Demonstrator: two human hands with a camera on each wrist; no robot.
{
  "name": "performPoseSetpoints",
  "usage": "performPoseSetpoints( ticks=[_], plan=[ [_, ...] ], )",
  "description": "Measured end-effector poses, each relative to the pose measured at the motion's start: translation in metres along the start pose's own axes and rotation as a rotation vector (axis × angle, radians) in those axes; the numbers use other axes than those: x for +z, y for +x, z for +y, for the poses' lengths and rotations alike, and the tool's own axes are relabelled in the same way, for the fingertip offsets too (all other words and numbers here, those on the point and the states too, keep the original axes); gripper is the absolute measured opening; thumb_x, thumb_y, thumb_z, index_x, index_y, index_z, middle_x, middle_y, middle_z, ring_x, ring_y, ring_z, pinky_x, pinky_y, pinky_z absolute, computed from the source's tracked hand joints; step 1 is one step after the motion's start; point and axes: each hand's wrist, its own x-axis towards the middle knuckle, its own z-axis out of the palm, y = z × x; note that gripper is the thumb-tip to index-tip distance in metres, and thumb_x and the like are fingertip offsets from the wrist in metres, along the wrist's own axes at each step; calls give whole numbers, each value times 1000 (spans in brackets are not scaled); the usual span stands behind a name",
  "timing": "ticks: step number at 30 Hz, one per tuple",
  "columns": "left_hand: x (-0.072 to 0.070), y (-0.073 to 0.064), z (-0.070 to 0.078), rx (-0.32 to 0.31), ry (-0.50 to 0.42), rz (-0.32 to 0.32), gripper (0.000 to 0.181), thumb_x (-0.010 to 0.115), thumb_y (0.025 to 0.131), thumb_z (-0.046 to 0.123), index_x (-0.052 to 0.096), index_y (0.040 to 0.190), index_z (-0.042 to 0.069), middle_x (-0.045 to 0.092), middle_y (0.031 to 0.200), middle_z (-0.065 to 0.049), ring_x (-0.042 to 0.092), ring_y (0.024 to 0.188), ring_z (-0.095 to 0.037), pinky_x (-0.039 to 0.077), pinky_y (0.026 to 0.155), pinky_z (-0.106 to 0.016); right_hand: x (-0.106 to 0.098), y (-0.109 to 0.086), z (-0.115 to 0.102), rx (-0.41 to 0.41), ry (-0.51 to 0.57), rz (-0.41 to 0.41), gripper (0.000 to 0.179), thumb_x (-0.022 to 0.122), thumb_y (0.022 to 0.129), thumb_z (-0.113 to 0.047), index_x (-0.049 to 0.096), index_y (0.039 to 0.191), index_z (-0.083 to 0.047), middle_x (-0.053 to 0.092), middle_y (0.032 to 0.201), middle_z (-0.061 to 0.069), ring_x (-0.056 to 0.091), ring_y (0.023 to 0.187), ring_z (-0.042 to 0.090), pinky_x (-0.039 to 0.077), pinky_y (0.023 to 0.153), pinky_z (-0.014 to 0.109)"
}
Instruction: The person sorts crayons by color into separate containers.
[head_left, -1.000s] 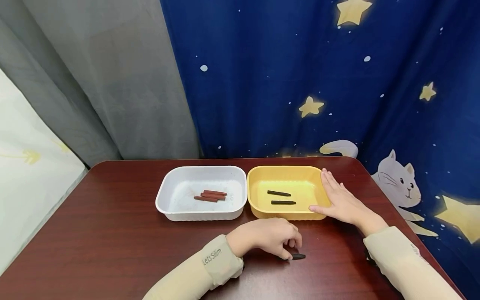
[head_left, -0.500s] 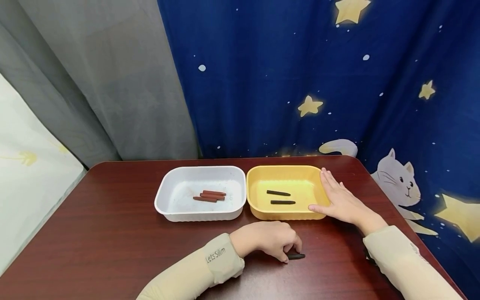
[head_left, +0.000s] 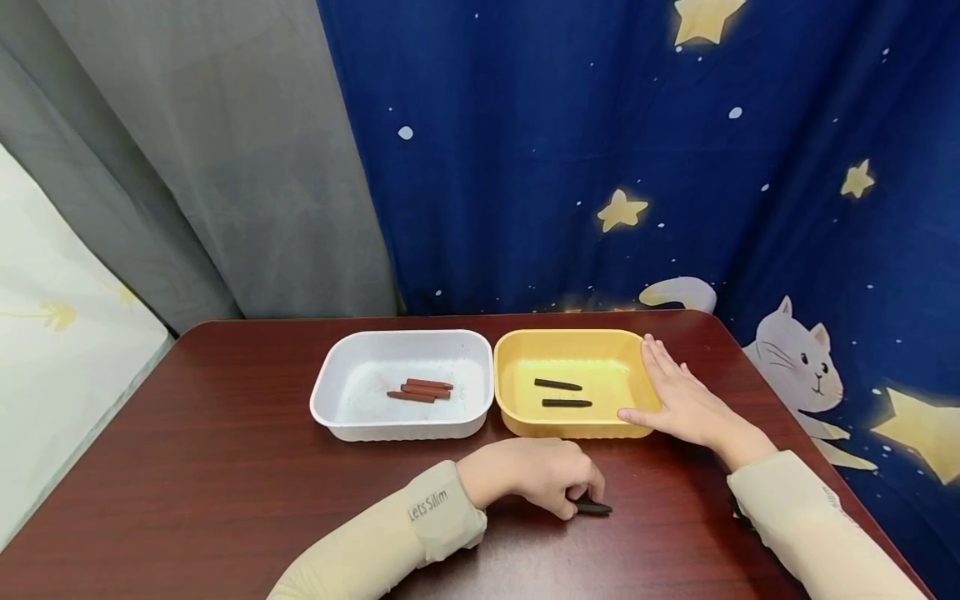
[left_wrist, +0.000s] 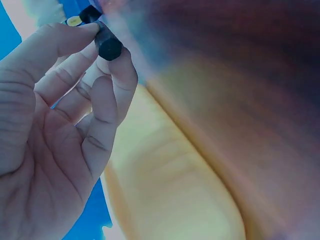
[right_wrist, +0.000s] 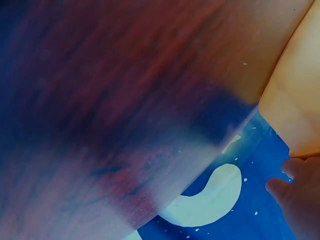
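Note:
My left hand (head_left: 532,477) is low over the table in front of the tubs. Thumb and fingertips pinch a dark crayon (head_left: 595,507), whose tip points right in the head view. In the left wrist view its flat, many-sided end (left_wrist: 109,48) shows between thumb and fingers. Whether it still touches the tabletop I cannot tell. With fingers extended, my right hand (head_left: 688,408) rests against the right side of the yellow tub (head_left: 573,430). Inside that tub lie two dark crayons, one black crayon (head_left: 558,385) behind another black crayon (head_left: 567,403).
Left of the yellow tub, side by side with it, stands a white tub (head_left: 405,432). Three reddish-brown crayons (head_left: 426,391) lie in it. Both stand on a dark red wooden table (head_left: 225,467), with blue and grey curtains behind its far edge.
My left fingers have closed onto the crayon on the table, and it has shifted and turned slightly. My right hand and both tubs have stayed in place.

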Motion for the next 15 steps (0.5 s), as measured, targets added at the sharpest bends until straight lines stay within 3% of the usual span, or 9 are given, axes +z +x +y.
performPoseSetpoints(
  ticks=[15],
  plan=[
    [-38,-7,-6,10,1,30,19,72,85,10,70,101,18,59,69,12,53,67,1,40,62,-10,-2,-1,-2,13,18,-6,116,63,86,-65,1,158,3,-2,167,20,4,154,40,14,115,71]
  ],
)
